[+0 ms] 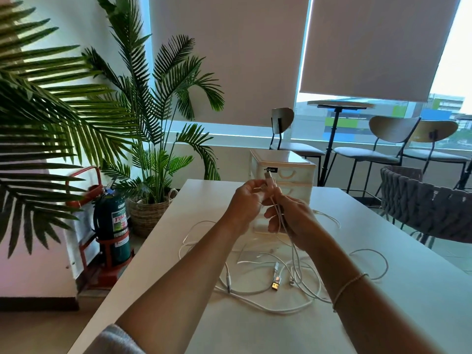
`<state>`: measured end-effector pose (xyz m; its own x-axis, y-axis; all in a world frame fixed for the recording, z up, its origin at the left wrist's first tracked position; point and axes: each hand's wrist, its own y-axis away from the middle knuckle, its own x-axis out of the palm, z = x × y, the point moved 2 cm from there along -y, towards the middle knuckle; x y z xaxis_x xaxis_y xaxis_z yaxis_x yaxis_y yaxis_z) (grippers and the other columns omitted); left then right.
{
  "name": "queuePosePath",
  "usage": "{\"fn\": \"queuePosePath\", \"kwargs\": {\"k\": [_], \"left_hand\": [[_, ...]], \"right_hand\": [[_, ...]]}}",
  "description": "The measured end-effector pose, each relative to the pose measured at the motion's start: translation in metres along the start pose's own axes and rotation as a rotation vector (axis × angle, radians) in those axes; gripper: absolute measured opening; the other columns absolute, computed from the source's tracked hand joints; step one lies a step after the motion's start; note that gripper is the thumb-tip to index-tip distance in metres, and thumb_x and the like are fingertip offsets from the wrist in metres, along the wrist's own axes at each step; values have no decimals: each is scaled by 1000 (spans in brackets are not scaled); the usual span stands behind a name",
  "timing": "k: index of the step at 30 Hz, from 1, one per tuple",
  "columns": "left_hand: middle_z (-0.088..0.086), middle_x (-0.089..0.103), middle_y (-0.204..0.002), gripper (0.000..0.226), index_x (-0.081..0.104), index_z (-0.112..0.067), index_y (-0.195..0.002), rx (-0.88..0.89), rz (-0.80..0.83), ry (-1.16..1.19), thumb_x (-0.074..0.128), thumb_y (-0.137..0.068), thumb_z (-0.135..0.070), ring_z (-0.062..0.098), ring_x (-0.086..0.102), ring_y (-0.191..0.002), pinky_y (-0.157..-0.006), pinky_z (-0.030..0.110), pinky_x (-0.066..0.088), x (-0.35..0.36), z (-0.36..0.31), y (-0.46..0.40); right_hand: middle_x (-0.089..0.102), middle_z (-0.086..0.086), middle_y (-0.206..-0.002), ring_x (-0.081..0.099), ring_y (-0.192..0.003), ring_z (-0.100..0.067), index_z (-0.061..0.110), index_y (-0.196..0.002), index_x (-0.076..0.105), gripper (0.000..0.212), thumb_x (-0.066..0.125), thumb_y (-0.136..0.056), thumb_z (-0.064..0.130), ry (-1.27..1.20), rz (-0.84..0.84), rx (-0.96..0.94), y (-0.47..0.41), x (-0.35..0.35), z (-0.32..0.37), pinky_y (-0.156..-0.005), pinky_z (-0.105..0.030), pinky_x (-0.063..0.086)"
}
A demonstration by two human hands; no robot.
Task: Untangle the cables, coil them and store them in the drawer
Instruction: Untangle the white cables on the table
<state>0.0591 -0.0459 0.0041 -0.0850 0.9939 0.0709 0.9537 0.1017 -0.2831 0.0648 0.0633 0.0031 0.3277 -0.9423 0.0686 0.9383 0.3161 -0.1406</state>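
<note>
A white cable [277,213] is held above the table [408,290] by both hands: its plug end is pinched in the curled fingers of the left hand [245,203], and its doubled strands are gripped by the right hand [293,221]. Below them, a tangle of white cables [268,284], too entwined to be counted, is spread over the middle of the surface, with one gold USB plug [275,283] seen. One translucent drawer unit [288,180] is set by the far edge; its black label cannot be read fully. "FIRE" is printed on one extinguisher [112,226] beyond the left edge.
</note>
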Motion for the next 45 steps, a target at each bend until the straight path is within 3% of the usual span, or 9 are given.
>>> {"fn": "queuePosePath", "kwargs": {"k": [6, 10, 14, 20, 24, 31, 36, 39, 45], "left_hand": [[20, 51, -133, 57, 29, -29, -143, 82, 42, -72, 53, -93, -13, 15, 64, -91, -74, 24, 57, -3, -3, 0], [25, 59, -121, 42, 46, -24, -135, 105, 65, -121, 51, -94, -12, 6, 66, -75, -82, 27, 56, -4, -8, 2], [17, 65, -110, 54, 34, -28, -141, 102, 79, -116, 55, -92, -18, 19, 67, -93, -85, 32, 55, -6, -2, -1], [9, 66, -93, 15, 63, -23, -104, 122, 63, -111, 57, -91, -19, 7, 65, -71, -79, 29, 55, -6, -4, 0], [6, 63, -108, 30, 51, -23, -124, 42, 84, -94, 50, -94, -29, 15, 65, -86, -78, 30, 54, -1, -7, 2], [-1, 62, -76, 30, 56, -6, -116, -257, 576, -384, 58, -90, -20, 5, 60, -60, -66, 17, 51, -11, 33, 31], [-2, 66, -80, 6, 68, -18, -87, -189, 292, -531, 63, -87, -14, 10, 60, -83, -82, 18, 43, -58, 60, 28], [-2, 65, -79, 11, 67, -19, -80, -188, 154, -524, 63, -87, -12, 10, 58, -73, -71, 18, 47, -67, 61, 20], [1, 69, -87, 19, 70, -9, -104, 217, 21, -702, 61, -89, -17, 3, 51, -63, -69, 11, 43, -24, 2, 2]], "right_hand": [[49, -2, -51, 35, -34, -11, 15, -83, 62, 35, 39, -96, 39, 60, -7, -12, 0, -1, -1, -37, -22, 33], [48, -1, -48, 34, -32, -10, 15, -82, 59, 37, 37, -97, 39, 103, -23, -5, -1, -2, -1, -39, -23, 32], [49, 1, -46, 34, -29, -9, 12, -83, 58, 38, 36, -98, 38, 134, -12, -5, -2, -1, 1, -37, -22, 33], [50, 1, -47, 37, -35, -12, 10, -83, 58, 39, 38, -96, 40, 163, 3, -24, -2, -4, 2, -40, -25, 36], [37, 5, -45, 29, -36, -7, 13, -75, 54, 37, 38, -97, 39, 65, 1, -5, -1, -3, 7, -36, -21, 29], [35, 9, -37, 26, -31, -3, 16, -72, 46, 32, 47, -94, 40, 20, -196, -64, -11, -29, 26, -34, -18, 24], [31, 4, -50, 26, -36, -5, 17, -70, 48, 25, 62, -87, 30, 93, -350, -95, -5, -69, 33, -35, -17, 25], [30, 6, -44, 25, -38, -8, 17, -69, 47, 26, 70, -81, 22, 189, -415, -120, -3, -81, 38, -34, -17, 25], [37, 2, -53, 29, -44, -9, 18, -69, 57, 19, 73, -77, 26, 427, -203, -150, -3, -52, 39, -41, -21, 25]]}}
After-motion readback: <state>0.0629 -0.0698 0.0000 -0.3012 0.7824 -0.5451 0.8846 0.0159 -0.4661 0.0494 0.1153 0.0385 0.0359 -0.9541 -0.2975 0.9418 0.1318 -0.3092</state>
